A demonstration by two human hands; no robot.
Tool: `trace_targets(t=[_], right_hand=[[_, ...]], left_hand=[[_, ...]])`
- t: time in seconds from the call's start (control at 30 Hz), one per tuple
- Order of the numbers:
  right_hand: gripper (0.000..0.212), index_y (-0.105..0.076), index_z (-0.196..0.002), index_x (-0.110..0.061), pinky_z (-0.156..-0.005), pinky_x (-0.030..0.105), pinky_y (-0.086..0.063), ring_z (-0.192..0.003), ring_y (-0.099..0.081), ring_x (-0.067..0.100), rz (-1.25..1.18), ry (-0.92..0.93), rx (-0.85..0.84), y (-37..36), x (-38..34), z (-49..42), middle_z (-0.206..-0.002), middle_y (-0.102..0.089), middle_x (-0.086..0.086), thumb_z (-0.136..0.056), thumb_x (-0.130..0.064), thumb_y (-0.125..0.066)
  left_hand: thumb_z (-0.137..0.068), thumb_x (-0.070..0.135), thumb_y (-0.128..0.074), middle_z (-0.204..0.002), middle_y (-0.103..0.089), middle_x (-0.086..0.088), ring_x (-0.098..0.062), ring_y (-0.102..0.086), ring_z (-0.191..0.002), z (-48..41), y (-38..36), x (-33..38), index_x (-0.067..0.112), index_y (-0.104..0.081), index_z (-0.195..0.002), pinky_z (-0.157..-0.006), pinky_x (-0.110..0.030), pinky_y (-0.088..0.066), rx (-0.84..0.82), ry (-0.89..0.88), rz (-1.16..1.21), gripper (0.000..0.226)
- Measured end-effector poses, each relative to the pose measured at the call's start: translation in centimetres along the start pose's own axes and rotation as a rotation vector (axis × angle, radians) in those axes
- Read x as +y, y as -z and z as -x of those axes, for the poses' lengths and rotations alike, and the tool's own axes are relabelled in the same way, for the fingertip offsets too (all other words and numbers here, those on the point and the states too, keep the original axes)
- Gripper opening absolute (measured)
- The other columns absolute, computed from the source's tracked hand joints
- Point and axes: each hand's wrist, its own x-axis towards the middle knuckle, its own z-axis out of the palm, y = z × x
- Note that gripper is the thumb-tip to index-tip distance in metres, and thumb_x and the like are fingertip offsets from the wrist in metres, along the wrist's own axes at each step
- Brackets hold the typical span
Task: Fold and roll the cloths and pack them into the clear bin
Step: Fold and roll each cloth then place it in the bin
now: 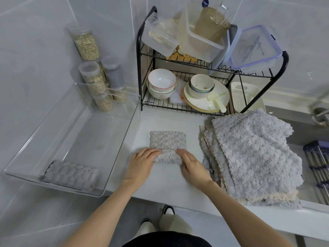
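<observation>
Left hand [142,162] and right hand [191,164] laid palm-down, fingers curled over rolled near edge of folded cloth [168,144]. Far half flat, grey, nubbly. Right of clear bin [122,139]; one rolled cloth [71,174] inside.

The pale counter [160,182] carries a clear bin [122,139] at its left end, a half-rolled cloth [167,143] near the front edge, a stack of cloths [252,157] at the right, and jars [92,77] and a dish rack [142,68] along the back edge.

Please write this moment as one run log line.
rolling | both hands: left hand, right hand on folded cloth | clear bin: one roll
</observation>
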Motion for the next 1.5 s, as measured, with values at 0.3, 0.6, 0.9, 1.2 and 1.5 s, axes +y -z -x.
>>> trace_targets(t=[0.3,0.6,0.9,1.2,1.5], right_hand=[[0.024,-0.056,-0.118,-0.015,-0.051,0.016,-0.033,-0.057,-0.040,0.008,-0.355,-0.333,-0.007,2.5,0.4,-1.7,-0.062,-0.045,-0.005,-0.096,-0.022,-0.049],[0.020,-0.050,-0.088,-0.016,-0.056,0.026,-0.034,-0.074,-0.050,0.019,-0.271,-0.520,-0.039,2.1,-0.3,-3.1,-0.071,-0.051,-0.003,-0.095,-0.035,-0.051],[0.030,-0.054,-0.121,-0.005,-0.096,0.036,-0.042,-0.109,-0.052,0.032,-0.089,-0.483,-0.092,2.0,-1.1,-4.6,-0.129,-0.041,0.014,-0.097,-0.020,-0.043],[0.033,-0.039,-0.125,0.007,-0.097,0.039,-0.030,-0.120,-0.034,0.035,0.110,-0.433,-0.242,1.8,-1.9,-4.8,-0.131,-0.040,0.021,-0.094,-0.001,-0.030],[0.010,-0.034,-0.108,-0.008,-0.058,0.030,-0.038,-0.071,-0.049,0.019,-0.439,-0.365,-0.044,7.5,-2.6,-5.2,-0.088,-0.054,0.008,-0.099,-0.012,-0.031]], left_hand=[[-0.095,0.035,-0.047,-0.073,-0.058,0.001,-0.025,-0.055,-0.082,-1.4,0.5,0.2,0.015,-0.054,-0.084,-0.068,-0.035,-0.040,-0.141,0.367,0.386,0.023],[-0.098,0.038,-0.035,-0.081,-0.059,-0.008,-0.030,-0.060,-0.091,-2.4,0.5,1.5,0.014,-0.046,-0.082,-0.076,-0.035,-0.041,-0.245,0.613,0.247,0.031],[-0.091,0.032,-0.052,-0.107,-0.055,-0.013,-0.031,-0.049,-0.108,-3.5,0.1,1.2,0.009,-0.054,-0.102,-0.085,-0.040,-0.045,-0.181,0.686,0.336,0.026],[-0.096,0.025,-0.043,-0.114,-0.056,-0.019,-0.034,-0.053,-0.108,-4.3,0.8,2.2,0.001,-0.052,-0.107,-0.084,-0.038,-0.042,-0.293,0.687,0.222,0.027],[-0.096,0.022,-0.047,-0.073,-0.041,0.001,-0.018,-0.041,-0.073,-6.8,6.1,4.3,0.013,-0.041,-0.080,-0.058,-0.028,-0.030,-0.076,0.627,0.637,0.019]])
